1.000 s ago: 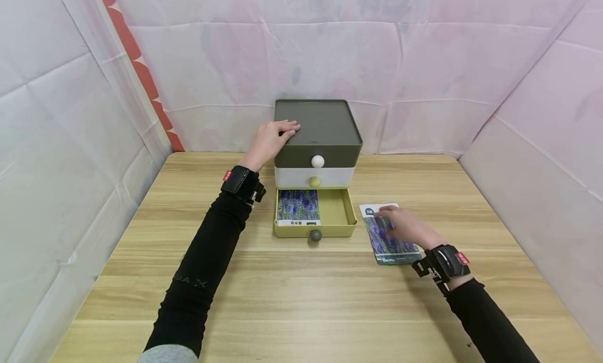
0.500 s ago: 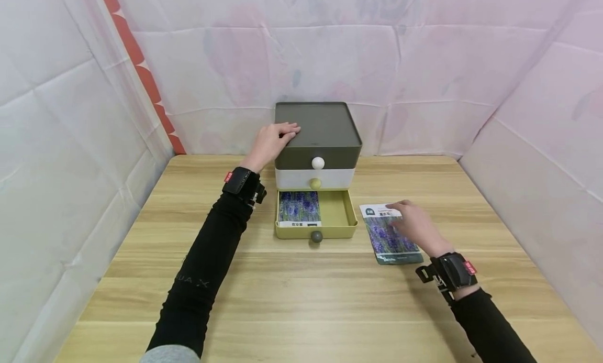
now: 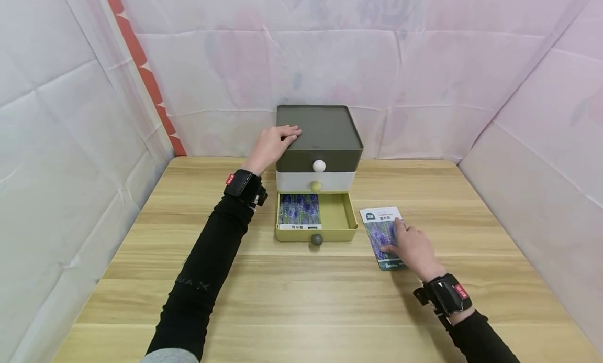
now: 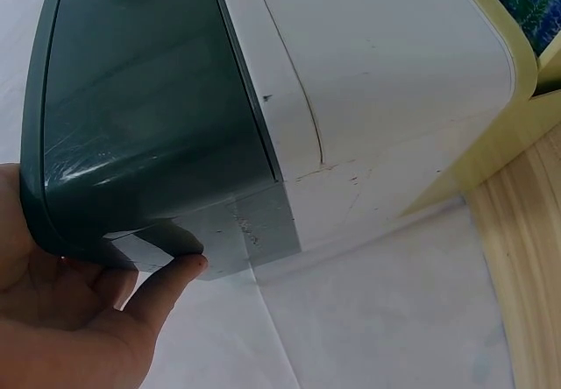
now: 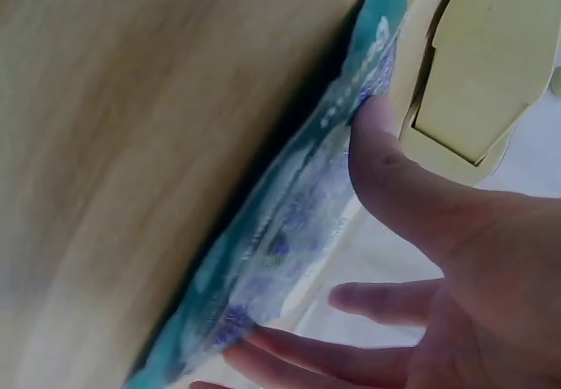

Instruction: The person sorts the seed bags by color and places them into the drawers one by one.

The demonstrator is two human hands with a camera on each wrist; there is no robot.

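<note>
A small drawer unit (image 3: 325, 130) stands at the back of the table (image 3: 301, 300), with a dark green top drawer, a white middle drawer (image 3: 330, 180) and a yellow bottom drawer (image 3: 339, 216) pulled out. A lavender-print packet (image 3: 299, 211) lies in the left half of that drawer. My left hand (image 3: 275, 140) rests flat on the unit's top left edge; in the left wrist view its thumb (image 4: 166, 275) touches the green corner (image 4: 140, 117). A second lavender packet (image 3: 380, 224) lies on the table right of the drawer. My right hand (image 3: 400, 240) presses on it with spread fingers, its thumb (image 5: 386, 170) on the packet (image 5: 289, 231).
Pale padded fabric walls (image 3: 532, 132) close in the table on the left, back and right. An orange-red strip (image 3: 141, 64) runs down the back left corner. Round knobs (image 3: 319, 166) stick out from the drawer fronts. Bare wood stretches in front of the unit.
My right hand has slid back along the table packet, from its far end to its near end. The left hand has stayed on the unit's top.
</note>
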